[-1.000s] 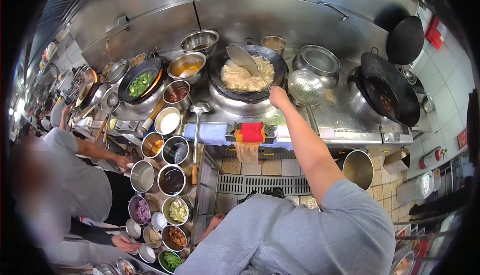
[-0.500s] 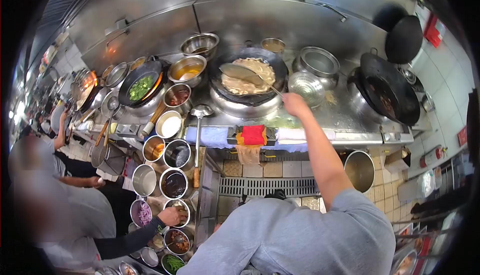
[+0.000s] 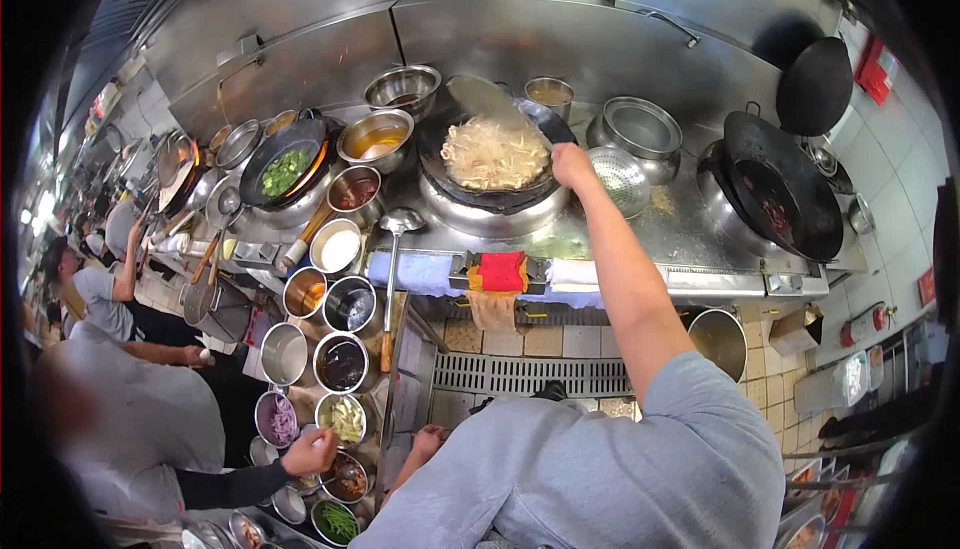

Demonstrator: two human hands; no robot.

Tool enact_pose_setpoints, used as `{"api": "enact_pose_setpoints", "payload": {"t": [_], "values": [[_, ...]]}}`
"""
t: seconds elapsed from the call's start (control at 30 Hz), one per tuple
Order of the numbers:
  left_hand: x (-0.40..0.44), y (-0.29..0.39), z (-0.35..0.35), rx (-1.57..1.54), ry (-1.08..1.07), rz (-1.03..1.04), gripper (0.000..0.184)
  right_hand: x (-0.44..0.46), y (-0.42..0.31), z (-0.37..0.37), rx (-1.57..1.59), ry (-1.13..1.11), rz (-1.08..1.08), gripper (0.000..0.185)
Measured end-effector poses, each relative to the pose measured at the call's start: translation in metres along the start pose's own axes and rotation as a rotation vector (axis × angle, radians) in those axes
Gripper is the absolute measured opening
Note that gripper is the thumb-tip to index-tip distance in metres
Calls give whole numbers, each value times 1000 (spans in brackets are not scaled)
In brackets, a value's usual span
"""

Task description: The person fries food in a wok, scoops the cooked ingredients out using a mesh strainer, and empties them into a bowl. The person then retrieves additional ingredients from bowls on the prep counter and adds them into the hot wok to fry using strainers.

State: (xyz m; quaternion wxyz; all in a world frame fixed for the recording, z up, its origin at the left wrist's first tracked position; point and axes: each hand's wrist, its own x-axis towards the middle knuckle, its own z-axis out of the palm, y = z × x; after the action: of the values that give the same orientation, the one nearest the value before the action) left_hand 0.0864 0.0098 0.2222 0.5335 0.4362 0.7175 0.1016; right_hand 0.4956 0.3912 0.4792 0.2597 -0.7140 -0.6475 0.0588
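Note:
My right hand (image 3: 573, 166) is closed round the handle of a broad, flat metal wok spatula (image 3: 482, 98). The spatula's wide head hangs at the back of a black wok (image 3: 552, 125) on the middle burner. Pale strips of food (image 3: 492, 153), perhaps noodles, are heaped in the wok and blurred by motion. Low in front of my body, my left hand (image 3: 428, 440) has its fingers curled; whether anything is inside cannot be seen. A steel pot of pale yellow chunks (image 3: 341, 417) stands to its left.
A co-worker's hand (image 3: 311, 452) hovers over the pots at left. A long-handled ladle (image 3: 402, 220) lies by the counter's front edge. Another wok (image 3: 291, 171) holds green vegetables, and a dark wok (image 3: 778, 179) stands at right. A perforated strainer (image 3: 618, 181) lies beside my right hand.
The spatula's head has moved up toward the back of the wok, and the food has been tossed. My left hand has come into fuller view. The co-worker's hand has drawn back from the pale-chunk pot.

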Motion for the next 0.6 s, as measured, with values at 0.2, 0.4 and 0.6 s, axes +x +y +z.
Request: {"api": "enact_pose_setpoints", "payload": {"t": [0.2, 0.4, 0.6], "values": [[113, -165, 45, 550, -105, 422, 31, 8, 25, 19, -97, 13, 19, 20], [85, -153, 52, 422, -11, 273, 28, -42, 40, -38, -132, -57, -35, 23], [11, -53, 31, 192, -13, 136, 28, 21, 6, -4, -227, -13, -156, 19]]}}
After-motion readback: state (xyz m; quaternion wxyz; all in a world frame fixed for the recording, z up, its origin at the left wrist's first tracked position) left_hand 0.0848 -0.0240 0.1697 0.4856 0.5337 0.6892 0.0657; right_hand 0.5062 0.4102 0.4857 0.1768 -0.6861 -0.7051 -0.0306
